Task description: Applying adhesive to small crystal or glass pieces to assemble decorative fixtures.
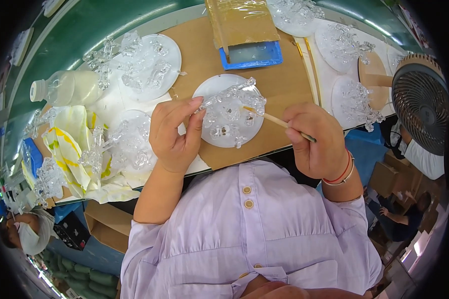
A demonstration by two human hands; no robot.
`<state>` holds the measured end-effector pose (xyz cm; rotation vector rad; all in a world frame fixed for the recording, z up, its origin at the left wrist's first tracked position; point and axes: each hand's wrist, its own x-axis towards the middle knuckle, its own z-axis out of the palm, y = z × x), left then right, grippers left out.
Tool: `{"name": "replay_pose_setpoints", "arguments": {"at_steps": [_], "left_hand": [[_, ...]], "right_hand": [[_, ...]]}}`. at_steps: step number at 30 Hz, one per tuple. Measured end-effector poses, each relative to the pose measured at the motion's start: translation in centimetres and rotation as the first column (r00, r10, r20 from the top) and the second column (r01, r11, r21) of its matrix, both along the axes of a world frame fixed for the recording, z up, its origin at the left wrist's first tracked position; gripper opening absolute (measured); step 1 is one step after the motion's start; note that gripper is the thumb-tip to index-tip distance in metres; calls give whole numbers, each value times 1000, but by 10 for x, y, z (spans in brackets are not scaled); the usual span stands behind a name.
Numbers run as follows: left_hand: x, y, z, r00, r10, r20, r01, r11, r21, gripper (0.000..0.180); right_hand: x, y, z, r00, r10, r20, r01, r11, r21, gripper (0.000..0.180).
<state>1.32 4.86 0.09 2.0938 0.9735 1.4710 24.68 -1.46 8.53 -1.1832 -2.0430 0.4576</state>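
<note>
A white round disc lies on the brown cardboard in front of me, carrying clear, branching plastic pieces. My left hand pinches the tip of a clear plastic piece at the disc's left edge between thumb and forefinger. In my right hand is a slim wooden paintbrush, gripped near its dark end. Its yellowish bristles reach over the clear pieces right of the middle; whether they touch is too fine to tell.
Beyond the disc stands a blue tray with pale contents, partly covered by taped cardboard. Similar loaded discs sit left and right. A plastic bottle and crumpled yellow-white cloth lie left; a fan stands right.
</note>
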Motion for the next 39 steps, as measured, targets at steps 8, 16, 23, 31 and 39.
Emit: {"name": "replay_pose_setpoints", "arguments": {"at_steps": [8,16,23,31,39], "left_hand": [[1,-4,-1,1000,8,29,-6,998,-65,29],[1,-7,4,1000,11,-5,-11,998,-61,28],[-1,-8,11,998,9,-57,-15,995,-102,29],[5,-10,19,987,85,-136,-116,965,-235,20],[7,-12,21,982,127,-142,-161,949,-270,16]], "right_hand": [[-1,8,22,989,103,103,-93,991,-93,20],[17,14,11,997,69,25,-67,994,-81,17],[27,11,4,995,86,-48,-89,994,-67,17],[36,0,-6,997,43,-65,-41,999,36,15],[41,-8,-14,989,31,-144,-23,998,56,11]]}}
